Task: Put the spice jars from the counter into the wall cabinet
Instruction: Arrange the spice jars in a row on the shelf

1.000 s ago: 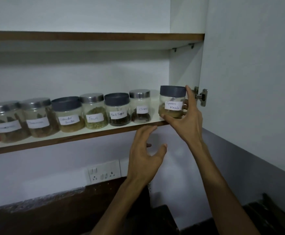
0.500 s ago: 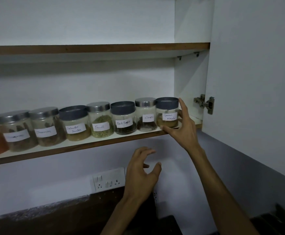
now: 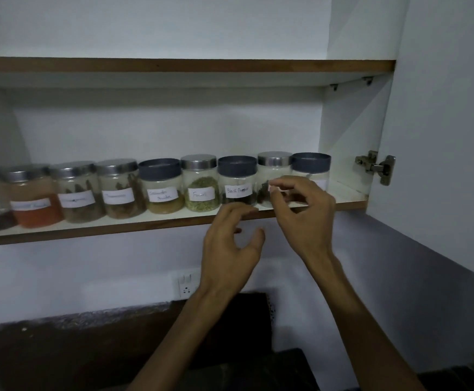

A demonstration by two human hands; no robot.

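Right hand (image 3: 303,218) now off the garam masala jar (image 3: 312,172), fingers loosely spread, left hand (image 3: 230,246) empty, curled, fennel jar (image 3: 201,183) green-filled

A white shelf (image 3: 173,221) with a brown front edge runs across the open cabinet, and a row of jars stands on it, side by side and nearly touching. From the right: a dark-lidded jar (image 3: 311,167), a steel-lidded jar (image 3: 272,176), the black pepper jar (image 3: 237,180), the fennel jar (image 3: 201,183), the coriander powder jar (image 3: 162,186), then four steel-lidded jars with blurred labels, one holding orange powder (image 3: 34,197). The shelf's right end lies bare.
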